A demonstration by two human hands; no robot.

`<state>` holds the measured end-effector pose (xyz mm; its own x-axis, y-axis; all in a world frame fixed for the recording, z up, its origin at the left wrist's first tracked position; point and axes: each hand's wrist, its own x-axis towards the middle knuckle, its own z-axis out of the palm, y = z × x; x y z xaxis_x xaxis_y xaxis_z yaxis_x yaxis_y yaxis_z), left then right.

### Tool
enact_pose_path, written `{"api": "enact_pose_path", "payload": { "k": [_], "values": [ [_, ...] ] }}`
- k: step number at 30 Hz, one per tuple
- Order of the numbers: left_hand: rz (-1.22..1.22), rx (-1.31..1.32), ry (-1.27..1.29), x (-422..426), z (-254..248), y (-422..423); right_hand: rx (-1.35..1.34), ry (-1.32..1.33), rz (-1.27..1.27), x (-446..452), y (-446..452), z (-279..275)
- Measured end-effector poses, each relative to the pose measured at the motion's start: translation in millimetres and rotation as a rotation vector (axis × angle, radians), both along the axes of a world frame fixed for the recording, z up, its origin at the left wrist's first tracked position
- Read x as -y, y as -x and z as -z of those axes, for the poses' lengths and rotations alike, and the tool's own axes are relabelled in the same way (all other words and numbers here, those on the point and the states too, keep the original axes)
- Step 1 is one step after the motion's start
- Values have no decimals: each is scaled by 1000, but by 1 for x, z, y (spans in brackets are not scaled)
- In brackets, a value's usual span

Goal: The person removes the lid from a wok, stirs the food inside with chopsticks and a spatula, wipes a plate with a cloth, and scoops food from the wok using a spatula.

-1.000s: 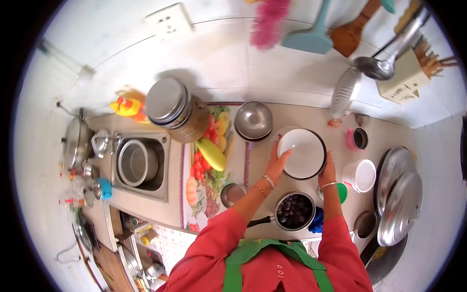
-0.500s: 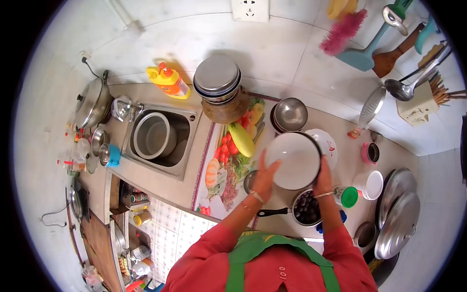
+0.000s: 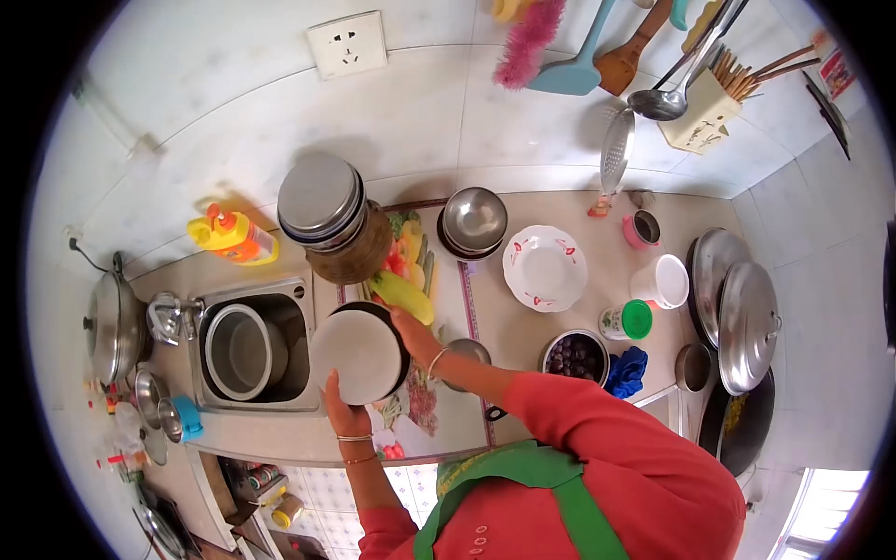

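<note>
Both hands hold a round white dish (image 3: 355, 357) over the printed board, just right of the sink. A dark round edge shows behind it; I cannot tell whether that is a second vessel. My left hand (image 3: 343, 409) grips the lower left rim, thumb on the white face. At the upper right edge, my right hand (image 3: 417, 338) is closed on the dark rim, its fingers partly hidden. A pale yellow-green squash (image 3: 405, 298) lies just above the right hand. Under the right wrist sits a small metal bowl (image 3: 464, 362), partly covered by the arm.
To the left, a sink (image 3: 306, 373) contains a metal pot (image 3: 245, 353). Stacked metal vessels (image 3: 320, 201) stand behind the board. A white flower-patterned plate (image 3: 545, 269), a pan of dark round fruit (image 3: 574, 359) and a green-lidded tub (image 3: 637, 319) stand on the right.
Both hands have carried the white dish left, from above the patterned plate and pan to beside the sink. The camera view has shifted, and the patterned plate is now uncovered.
</note>
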<state>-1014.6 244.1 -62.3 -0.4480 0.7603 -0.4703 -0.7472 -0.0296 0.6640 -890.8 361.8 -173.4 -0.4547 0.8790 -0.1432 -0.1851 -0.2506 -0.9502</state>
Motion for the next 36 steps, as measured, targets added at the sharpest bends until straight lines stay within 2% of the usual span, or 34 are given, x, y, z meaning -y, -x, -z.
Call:
{"api": "enact_pose_path", "payload": {
  "k": [1, 4, 7, 11, 14, 15, 18, 20, 22, 23, 24, 25, 26, 27, 28, 30, 31, 33, 34, 36],
  "values": [
    [4, 4, -1, 0, 4, 5, -47, 35, -7, 1, 8, 2],
    [3, -1, -20, 0, 18, 13, 73, 116, 121, 4, 17, 3],
    [20, -10, -4, -1, 33, 17, 91, 79, 164, 2, 16, -5],
    [20, 34, 24, -4, 45, 17, 40, 168, 74, -1, 8, -9],
    [27, 32, 71, -8, 40, 14, 90, 82, 52, -4, 4, -15],
    [28, 29, 64, -10, 36, 13, 167, -43, 96, -3, 3, -18],
    [54, 46, 44, -13, 33, 13, 274, -102, 50, -4, -20, -29],
    [72, 68, 34, -12, 35, 18, 351, -20, -135, -9, -58, -68],
    [-16, -289, 98, -12, 37, 23, 14, 348, -40, -13, -96, -62],
    [-10, -296, 101, -17, 25, 17, 16, 283, -26, -22, -124, -66],
    [-197, -621, 235, -25, 1, 5, 20, 216, -13, -34, -156, -70],
    [-389, -945, 366, -34, -20, -9, -115, 76, 116, -40, -187, -62],
    [-389, -952, 368, -44, -39, -22, 146, -87, 238, -55, -223, -53],
    [-254, -946, 268, -56, -56, -37, 436, -210, 367, -70, -260, -43],
    [-120, -936, 168, -69, -65, -53, 942, -568, 527, -82, -292, -27],
    [244, -826, -8, -97, -53, -90, 1003, -326, 842, -97, -330, -14],
    [367, -850, -32, -107, -48, -119, 995, -322, 849, -101, -343, 1],
    [564, -672, -23, -126, -18, -173, 1128, -303, 886, -110, -362, 30],
    [631, -471, 11, -135, 11, -193, 1123, -301, 893, -111, -362, 24],
    [661, -283, 224, -151, 65, -226, 1088, 67, 659, -110, -353, 6]
  ]
}}
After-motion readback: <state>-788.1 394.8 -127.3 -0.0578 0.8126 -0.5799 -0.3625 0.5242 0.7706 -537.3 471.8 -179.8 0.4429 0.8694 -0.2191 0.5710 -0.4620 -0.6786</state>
